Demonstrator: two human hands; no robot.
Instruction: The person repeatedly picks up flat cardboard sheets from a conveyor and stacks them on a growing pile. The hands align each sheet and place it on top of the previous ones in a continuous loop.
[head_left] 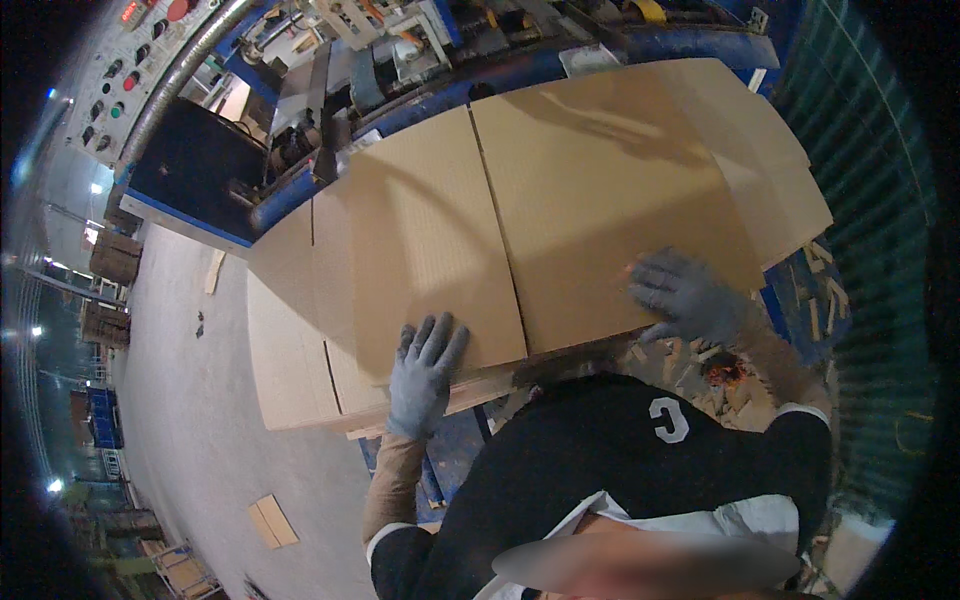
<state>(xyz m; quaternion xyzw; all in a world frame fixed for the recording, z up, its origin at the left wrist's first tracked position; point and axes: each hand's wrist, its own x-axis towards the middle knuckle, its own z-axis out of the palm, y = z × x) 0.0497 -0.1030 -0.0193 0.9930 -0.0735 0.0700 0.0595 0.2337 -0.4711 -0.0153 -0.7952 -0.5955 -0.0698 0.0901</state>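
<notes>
A large flat brown cardboard sheet [610,215] lies in front of me, with a dark slot line running across it from far to near. More cardboard sheets [285,320] show beneath it, sticking out on the left. My left hand [425,375], in a grey glove, rests on the near left edge of the top sheet, its fingers spread. Near the sheet's right front corner, my right hand [690,297], also gloved in grey, lies flat with fingers stretched out over the cardboard. Its thumb is close to the front edge. Neither hand visibly grips anything.
A blue machine [660,50] with rollers stands along the far side of the cardboard. Its control panel [122,90] with buttons is at the far left. Cardboard offcuts [745,400] litter the area on the right, beside a green ribbed wall [870,210]. A small cardboard piece [272,522] lies on the floor.
</notes>
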